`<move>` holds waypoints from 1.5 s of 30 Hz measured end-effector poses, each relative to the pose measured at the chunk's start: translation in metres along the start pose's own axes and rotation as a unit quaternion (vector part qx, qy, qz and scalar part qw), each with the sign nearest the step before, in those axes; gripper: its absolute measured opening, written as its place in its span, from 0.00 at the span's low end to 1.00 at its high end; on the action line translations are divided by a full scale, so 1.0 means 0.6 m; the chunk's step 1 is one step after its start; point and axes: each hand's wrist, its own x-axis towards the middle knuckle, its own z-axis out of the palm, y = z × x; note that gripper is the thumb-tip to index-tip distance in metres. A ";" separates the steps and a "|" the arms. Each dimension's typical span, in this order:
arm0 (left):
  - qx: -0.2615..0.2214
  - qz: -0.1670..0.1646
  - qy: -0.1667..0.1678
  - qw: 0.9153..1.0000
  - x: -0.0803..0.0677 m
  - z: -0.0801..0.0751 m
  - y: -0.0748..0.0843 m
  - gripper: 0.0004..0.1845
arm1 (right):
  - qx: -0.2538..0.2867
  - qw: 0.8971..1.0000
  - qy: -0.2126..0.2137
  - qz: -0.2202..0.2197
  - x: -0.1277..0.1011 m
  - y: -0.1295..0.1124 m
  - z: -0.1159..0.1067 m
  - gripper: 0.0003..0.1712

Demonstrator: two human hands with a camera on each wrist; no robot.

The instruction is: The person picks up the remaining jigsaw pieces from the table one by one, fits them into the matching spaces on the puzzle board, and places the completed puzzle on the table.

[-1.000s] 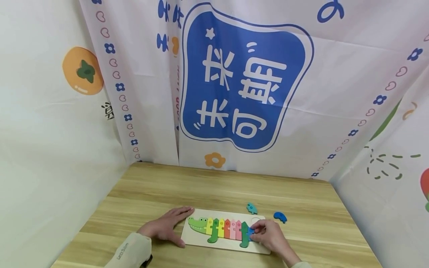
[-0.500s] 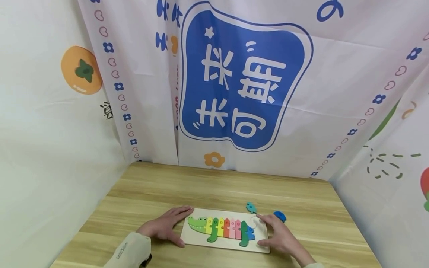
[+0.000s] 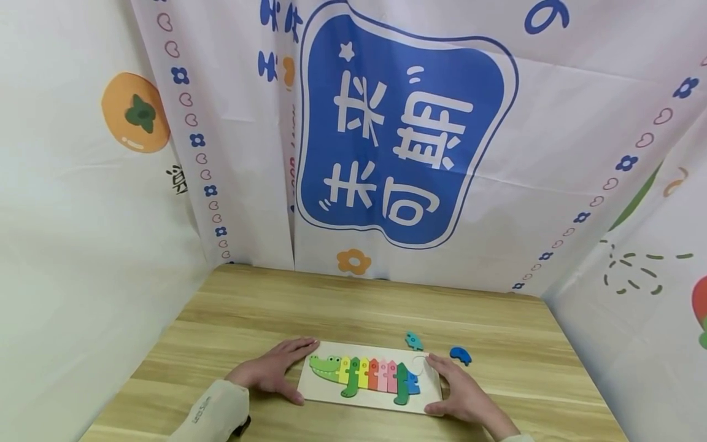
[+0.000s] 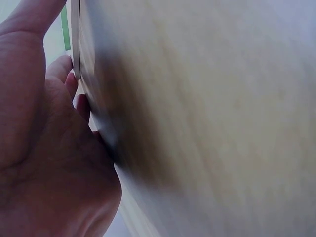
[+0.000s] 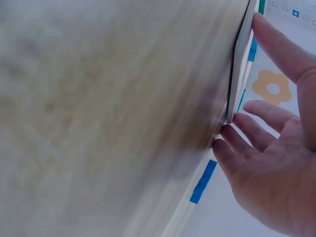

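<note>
Grip: both hands flat with fingers apart, pressed against opposite ends of the puzzle board (image 3: 326, 394), nothing pinched or lifted.
Left hand (image 3: 273, 371): laid on the table (image 3: 353, 307) at the board's left end, fingertips by the crocodile's head; in the left wrist view, fingers (image 4: 69, 81) touching the board's edge.
Right hand (image 3: 461, 393): spread at the board's right end, thumb along the near right corner; in the right wrist view, fingers (image 5: 244, 133) set against the board's thin edge.
Puzzle board: pale wood, flat on the table's near half between the two hands.
Crocodile (image 3: 364, 376): row of coloured pieces seated in the board, green head at left, then yellow, green, orange, pink, dark green, blue at right.
Empty slot: pale hollow in the board just right of the blue piece, beside the right hand's fingertips.
Teal piece (image 3: 413, 341): loose on the table, just beyond the board's far edge.
Blue piece (image 3: 460, 355): loose on the table, right of the board, near the right hand.
Backdrop (image 3: 405, 132): printed cloth with a large blue panel, hung behind and to both sides.
</note>
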 end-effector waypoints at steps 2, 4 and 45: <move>-0.002 -0.003 0.000 1.000 0.000 0.000 0.000 0.63 | 0.000 1.000 -0.001 -0.001 0.000 0.000 -0.001 0.60; -0.004 -0.006 0.000 1.000 -0.001 0.001 0.000 0.63 | 0.000 1.000 0.000 -0.001 -0.001 0.000 -0.001 0.60; -0.010 0.007 0.002 1.000 -0.004 -0.006 0.005 0.62 | 0.046 0.996 0.068 0.021 0.154 -0.026 -0.023 0.26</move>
